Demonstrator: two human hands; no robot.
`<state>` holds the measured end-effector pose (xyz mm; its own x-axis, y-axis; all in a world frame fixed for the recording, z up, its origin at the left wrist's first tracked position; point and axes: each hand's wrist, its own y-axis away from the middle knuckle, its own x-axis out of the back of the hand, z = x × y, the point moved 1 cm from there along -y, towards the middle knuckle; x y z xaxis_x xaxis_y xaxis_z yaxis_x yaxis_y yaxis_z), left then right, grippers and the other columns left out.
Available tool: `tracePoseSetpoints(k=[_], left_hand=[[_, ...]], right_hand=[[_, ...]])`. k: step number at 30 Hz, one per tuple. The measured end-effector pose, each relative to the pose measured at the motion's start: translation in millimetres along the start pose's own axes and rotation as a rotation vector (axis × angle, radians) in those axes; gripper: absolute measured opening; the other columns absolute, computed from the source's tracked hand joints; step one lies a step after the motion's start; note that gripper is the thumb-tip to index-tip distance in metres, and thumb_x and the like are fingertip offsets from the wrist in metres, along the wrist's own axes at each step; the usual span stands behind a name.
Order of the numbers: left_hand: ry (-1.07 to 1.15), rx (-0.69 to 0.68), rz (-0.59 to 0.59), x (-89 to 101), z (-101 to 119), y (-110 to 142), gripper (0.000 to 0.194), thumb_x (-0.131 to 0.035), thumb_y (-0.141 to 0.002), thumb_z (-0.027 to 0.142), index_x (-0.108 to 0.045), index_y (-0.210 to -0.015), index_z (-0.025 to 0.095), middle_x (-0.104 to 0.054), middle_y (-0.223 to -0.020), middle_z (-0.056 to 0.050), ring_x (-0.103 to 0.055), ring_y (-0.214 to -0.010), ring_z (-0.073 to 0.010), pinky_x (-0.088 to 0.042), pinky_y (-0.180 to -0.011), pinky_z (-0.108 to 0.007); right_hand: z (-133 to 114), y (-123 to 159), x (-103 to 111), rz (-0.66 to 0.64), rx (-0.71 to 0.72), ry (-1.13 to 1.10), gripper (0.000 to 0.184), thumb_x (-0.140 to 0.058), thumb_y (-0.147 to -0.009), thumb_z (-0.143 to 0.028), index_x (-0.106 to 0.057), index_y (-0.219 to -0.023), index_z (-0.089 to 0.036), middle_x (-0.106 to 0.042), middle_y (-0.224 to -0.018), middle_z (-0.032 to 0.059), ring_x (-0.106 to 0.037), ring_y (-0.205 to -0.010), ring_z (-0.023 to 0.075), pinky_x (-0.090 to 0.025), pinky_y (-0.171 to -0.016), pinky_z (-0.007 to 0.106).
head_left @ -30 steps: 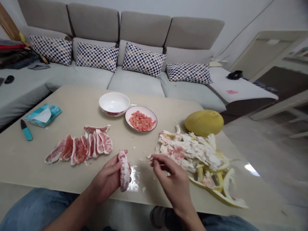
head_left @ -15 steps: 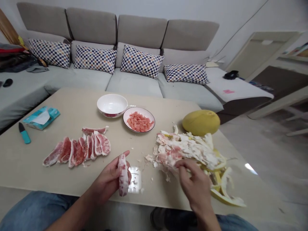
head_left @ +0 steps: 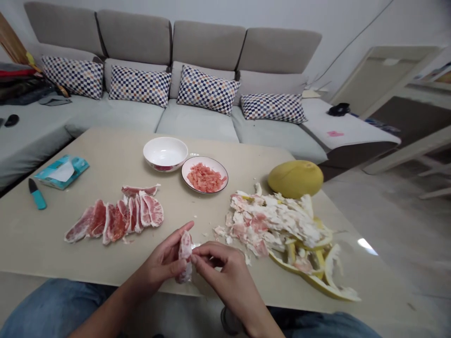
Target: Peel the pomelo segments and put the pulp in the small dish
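Note:
Over the table's near edge my left hand [head_left: 165,263] grips a pomelo segment [head_left: 185,249], pink under patches of white membrane, held roughly upright. My right hand [head_left: 221,265] pinches at the segment's right side, thumb and index finger pressed together; what sits between those fingertips is too small to make out. To the left, several pomelo segments [head_left: 118,218] lie in a row. Beyond my hands a dark-rimmed plate [head_left: 186,180] carries peeled pink pulp [head_left: 206,177]. A heap of white pith and membrane [head_left: 271,218] lies right of my right hand, on yellow rind [head_left: 327,284].
A whole yellow pomelo [head_left: 296,179] stands behind the heap. Next to the plate is a white bowl [head_left: 165,150]. A knife with a teal handle [head_left: 37,197] and a tissue pack [head_left: 62,172] lie at the table's left. A sofa [head_left: 197,122] runs along the far side.
My right hand went right to the membrane heap, then came back left to the segment. A pinkish scrap now lies on the heap's near edge. My left hand kept hold of the segment.

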<state>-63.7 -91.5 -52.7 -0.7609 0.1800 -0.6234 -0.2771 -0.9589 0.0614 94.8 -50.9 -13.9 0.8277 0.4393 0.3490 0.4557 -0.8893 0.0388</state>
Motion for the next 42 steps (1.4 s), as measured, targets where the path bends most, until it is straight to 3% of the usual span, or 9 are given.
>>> tracePoseSetpoints(k=[7,12,17,21,26,30,36,39,42], left_hand=[[-0.080,0.037,-0.052,-5.7,-1.2,0.0,0.074,-0.074,-0.074,0.033,-0.041,-0.141,0.032,-0.052,-0.104,-0.002,-0.051,-0.093,-0.0160,-0.039,-0.087,-0.026],[-0.057,0.057,0.055,-4.4,-8.9,-0.4,0.075,-0.080,-0.067,0.025,-0.049,-0.135,0.032,-0.049,-0.096,0.000,-0.049,-0.085,-0.0119,-0.039,-0.077,-0.020],[0.169,-0.007,0.024,-0.4,-4.8,-2.6,0.070,-0.078,-0.068,0.031,-0.053,-0.133,0.026,-0.043,-0.096,-0.002,-0.043,-0.077,-0.0119,-0.043,-0.070,-0.026],[0.293,-0.046,0.011,2.6,1.6,-3.6,0.062,-0.075,-0.072,0.032,-0.055,-0.130,0.026,-0.044,-0.099,-0.004,-0.043,-0.085,-0.0147,-0.047,-0.079,-0.033],[0.307,-0.047,0.015,4.6,-0.4,-4.6,0.060,-0.075,-0.074,0.033,-0.055,-0.130,0.026,-0.047,-0.100,-0.004,-0.045,-0.090,-0.0150,-0.045,-0.093,-0.039],[0.244,-0.043,0.034,3.7,-4.3,-6.0,0.064,-0.075,-0.074,0.032,-0.052,-0.133,0.026,-0.050,-0.103,-0.005,-0.048,-0.095,-0.0177,-0.039,-0.102,-0.049],[0.225,-0.004,0.043,1.1,-4.6,-7.0,0.057,-0.068,-0.080,0.035,-0.051,-0.133,0.023,-0.053,-0.113,-0.009,-0.056,-0.089,-0.0195,-0.045,-0.093,-0.050],[0.226,0.042,0.059,1.5,-4.6,-6.9,0.043,-0.060,-0.086,0.034,-0.055,-0.126,0.020,-0.055,-0.120,-0.014,-0.059,-0.088,-0.0206,-0.050,-0.084,-0.046],[0.195,0.111,0.113,1.6,-6.2,-7.6,0.034,-0.049,-0.092,0.034,-0.059,-0.119,0.017,-0.057,-0.122,-0.017,-0.061,-0.084,-0.0197,-0.053,-0.073,-0.038]], right_hand=[[-2.6,2.7,-5.7,0.059,-0.050,0.002,0.010,-0.058,-0.069,-0.015,-0.067,-0.065,-0.015,-0.059,-0.058,-0.0001,-0.050,-0.051,0.0099,-0.039,-0.050,0.020],[4.6,-3.2,-11.9,-0.024,-0.225,-0.308,0.009,-0.064,-0.066,-0.023,-0.062,-0.063,-0.015,-0.051,-0.052,-0.0043,-0.042,-0.047,0.0065,-0.033,-0.047,0.018],[15.0,-8.1,-2.0,-0.021,-0.242,-0.513,0.028,-0.073,-0.066,-0.041,-0.060,-0.065,-0.016,-0.057,-0.052,-0.0026,-0.051,-0.048,0.0097,-0.042,-0.050,0.021],[40.0,-8.0,37.2,0.222,-0.144,-0.268,0.026,-0.068,-0.075,-0.042,-0.067,-0.079,-0.017,-0.065,-0.064,0.0015,-0.060,-0.059,0.0149,-0.050,-0.060,0.027],[88.9,-3.4,113.7,0.770,0.004,0.427,0.026,-0.056,-0.079,-0.034,-0.071,-0.092,-0.018,-0.071,-0.095,0.0099,-0.066,-0.081,0.0239,-0.052,-0.076,0.037],[108.8,1.8,149.7,0.792,0.129,1.004,0.035,-0.042,-0.084,-0.031,-0.071,-0.088,-0.013,-0.067,-0.103,0.0176,-0.063,-0.091,0.0302,-0.048,-0.084,0.046],[107.9,4.5,153.9,0.791,-0.077,1.118,0.038,-0.034,-0.091,-0.029,-0.066,-0.097,-0.010,-0.066,-0.087,0.0181,-0.061,-0.079,0.0294,-0.047,-0.066,0.039],[97.2,0.6,139.2,0.761,0.091,1.052,0.033,-0.039,-0.089,-0.026,-0.064,-0.104,-0.012,-0.067,-0.093,0.0169,-0.062,-0.084,0.0290,-0.047,-0.072,0.040],[75.1,-2.1,106.9,0.621,0.304,0.857,0.022,-0.049,-0.090,-0.030,-0.066,-0.097,-0.018,-0.070,-0.092,0.0108,-0.063,-0.084,0.0246,-0.049,-0.076,0.037]])
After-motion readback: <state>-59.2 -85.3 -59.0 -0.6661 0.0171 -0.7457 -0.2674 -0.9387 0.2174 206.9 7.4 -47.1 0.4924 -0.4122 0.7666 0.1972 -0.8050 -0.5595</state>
